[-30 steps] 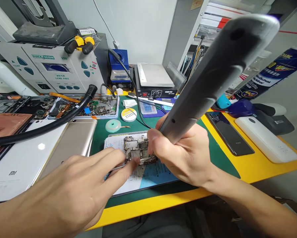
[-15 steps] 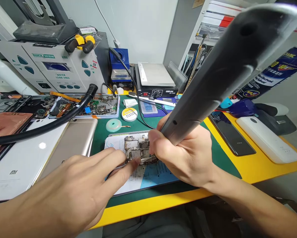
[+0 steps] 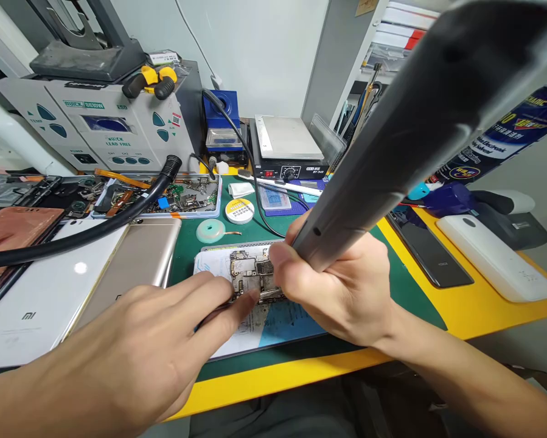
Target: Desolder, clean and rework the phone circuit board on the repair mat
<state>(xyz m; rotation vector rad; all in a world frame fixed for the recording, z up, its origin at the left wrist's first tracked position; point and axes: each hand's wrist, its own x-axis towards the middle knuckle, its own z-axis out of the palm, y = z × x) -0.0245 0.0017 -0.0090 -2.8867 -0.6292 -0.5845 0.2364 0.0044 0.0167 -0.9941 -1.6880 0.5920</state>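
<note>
A phone logic board (image 3: pixel 251 267) lies on a white and blue pad in front of me. My left hand (image 3: pixel 163 340) reaches in from the left, its fingers closed on slim metal tweezers (image 3: pixel 269 295) whose tips rest at the board's near edge. My right hand (image 3: pixel 341 286) grips the lower end of a thick dark-grey stick-shaped tool (image 3: pixel 392 140), which tilts up to the right toward the camera. The tool's working end is hidden behind my right fingers, over the board's right side.
A hot air station (image 3: pixel 104 128) stands back left, its black hose (image 3: pixel 95 234) crossing above phones. Behind the pad are a green wick reel (image 3: pixel 210 231), a round tin (image 3: pixel 239 211) and a heating plate (image 3: pixel 291 137). A black phone (image 3: pixel 432 252) and spray can (image 3: pixel 496 140) are right.
The grey tool has shifted slightly and its upper end looms larger. My right fingers have edged left over the board. My left hand has stayed nearly still.
</note>
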